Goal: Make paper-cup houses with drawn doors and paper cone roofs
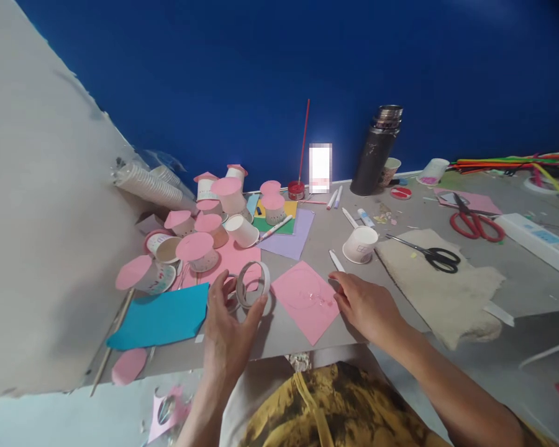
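Observation:
My left hand (230,316) is closed round a roll of tape (266,287), tilted up on its edge over the table. Another curved rim shows behind my fingers, partly hidden. Just right of the roll lies a square sheet of pink paper (307,320) with a round outline traced on it and shiny marks near its right side. At the sheet's right corner is my right hand (361,304), its fingers bent over that corner. Beyond those fingertips a white marker (336,261) lies on the table. An upturned paper cup (361,244) stands behind it.
Paper cups with pink paper tops (198,249) crowd the left. Blue paper (161,318) lies near the front edge. To the right are black-handled scissors (440,259) on a beige cloth (414,292), and red-handled scissors (477,226). A dark flask (372,158) stands at the back.

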`<state>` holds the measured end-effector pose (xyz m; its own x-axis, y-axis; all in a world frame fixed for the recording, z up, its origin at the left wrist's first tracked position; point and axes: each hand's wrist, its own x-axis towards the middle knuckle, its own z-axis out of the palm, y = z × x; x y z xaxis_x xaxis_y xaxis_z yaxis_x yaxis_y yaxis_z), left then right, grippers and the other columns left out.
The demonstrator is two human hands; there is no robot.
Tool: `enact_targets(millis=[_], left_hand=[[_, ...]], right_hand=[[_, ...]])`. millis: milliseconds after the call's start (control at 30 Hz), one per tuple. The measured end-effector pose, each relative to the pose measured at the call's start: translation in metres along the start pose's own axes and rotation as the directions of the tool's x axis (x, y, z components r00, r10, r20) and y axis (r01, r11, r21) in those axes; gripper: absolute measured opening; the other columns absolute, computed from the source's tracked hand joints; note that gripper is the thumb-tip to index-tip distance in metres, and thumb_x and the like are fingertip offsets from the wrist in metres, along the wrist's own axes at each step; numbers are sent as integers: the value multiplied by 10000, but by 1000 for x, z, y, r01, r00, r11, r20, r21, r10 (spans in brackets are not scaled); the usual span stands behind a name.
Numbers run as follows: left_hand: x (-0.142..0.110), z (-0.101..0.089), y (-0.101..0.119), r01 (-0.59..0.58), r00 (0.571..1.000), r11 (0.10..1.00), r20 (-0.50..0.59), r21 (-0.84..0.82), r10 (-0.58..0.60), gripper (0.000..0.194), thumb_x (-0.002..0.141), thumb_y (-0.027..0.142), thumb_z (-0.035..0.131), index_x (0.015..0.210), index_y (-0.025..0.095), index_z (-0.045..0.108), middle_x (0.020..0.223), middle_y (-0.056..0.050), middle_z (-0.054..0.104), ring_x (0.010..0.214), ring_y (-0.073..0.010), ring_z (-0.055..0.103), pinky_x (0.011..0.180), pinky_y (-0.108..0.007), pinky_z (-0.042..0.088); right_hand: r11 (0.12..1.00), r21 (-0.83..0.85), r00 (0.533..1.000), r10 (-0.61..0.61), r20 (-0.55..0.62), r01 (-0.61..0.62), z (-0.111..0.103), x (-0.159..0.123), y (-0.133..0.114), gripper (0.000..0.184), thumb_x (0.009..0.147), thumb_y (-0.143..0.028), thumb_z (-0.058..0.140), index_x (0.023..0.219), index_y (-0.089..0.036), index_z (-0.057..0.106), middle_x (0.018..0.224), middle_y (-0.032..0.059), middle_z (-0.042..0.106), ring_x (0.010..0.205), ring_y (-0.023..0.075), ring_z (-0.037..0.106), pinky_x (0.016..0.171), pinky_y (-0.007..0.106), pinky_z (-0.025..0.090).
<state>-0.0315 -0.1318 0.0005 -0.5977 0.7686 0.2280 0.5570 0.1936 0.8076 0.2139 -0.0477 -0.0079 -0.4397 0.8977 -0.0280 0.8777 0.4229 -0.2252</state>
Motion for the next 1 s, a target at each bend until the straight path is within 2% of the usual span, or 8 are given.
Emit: enact_targets(millis=[267,467,633,733,800,833,933,1000], left_hand=[[15,9,-4,-78,997,994,4,82,78,832,791,571,706,1470,162,453,1366,-209,627,1247,-399,597,1036,-595,487],[18,11,-10,-96,995,990,6,108,96,863,810,591,680,1491,123,428,1365,-237,619,1252,-402,597,1014,-569,504],[21,19,-11,-274,961,909,130,314,244,630,855,458,630,1379,115,557,1307,-241,658,1300,-443,548,1062,-637,435],[24,24,1,-335,939,908,165,251,301,529,830,423,634,1279,144,642,1389,-230,620,1394,-456,452,1099,-653,384],[22,26,15,-243,953,969,201,53,228,529,817,495,652,1232,168,667,1306,-208,669,1246,-412,584,982,-575,497],[20,27,23,-138,950,988,271,-72,152,512,821,547,646,1173,177,688,1153,-180,725,1048,-359,674,846,-497,554],[11,28,43,193,826,949,563,-250,-20,461,855,617,601,730,182,687,567,-42,635,501,-186,568,527,-307,451],[4,28,50,240,791,943,609,-231,-52,524,855,577,622,496,200,557,417,-8,510,418,-147,484,500,-282,397]], right_hand=[[995,-98,998,24,66,-18,-11,3,-15,239,992,-200,545,1220,-217,613,1102,88,737,894,272,744,590,306,338],[1000,9,995,28,96,-29,-13,7,-14,261,957,-137,543,1191,-209,634,1079,67,761,933,252,739,652,295,383],[969,222,990,122,-67,-104,-34,9,12,291,940,-147,554,1204,-235,639,1016,27,766,871,209,719,711,288,430],[956,287,971,127,-200,-66,-47,5,25,255,924,-149,562,1152,-227,645,940,11,749,808,194,698,695,281,443],[944,329,962,74,-265,18,-52,0,25,244,918,-146,566,1135,-226,644,900,-1,730,764,176,683,677,270,448],[937,343,957,37,-289,67,-53,-2,22,245,920,-145,565,1139,-227,642,891,-4,722,750,168,677,671,266,450],[907,366,938,-79,-336,208,-52,-10,10,220,945,-153,557,1134,-230,639,882,-2,703,746,158,664,677,259,462],[864,407,920,-146,-363,298,-50,-12,10,184,974,-172,541,1111,-236,645,914,6,710,786,153,671,705,248,482]])
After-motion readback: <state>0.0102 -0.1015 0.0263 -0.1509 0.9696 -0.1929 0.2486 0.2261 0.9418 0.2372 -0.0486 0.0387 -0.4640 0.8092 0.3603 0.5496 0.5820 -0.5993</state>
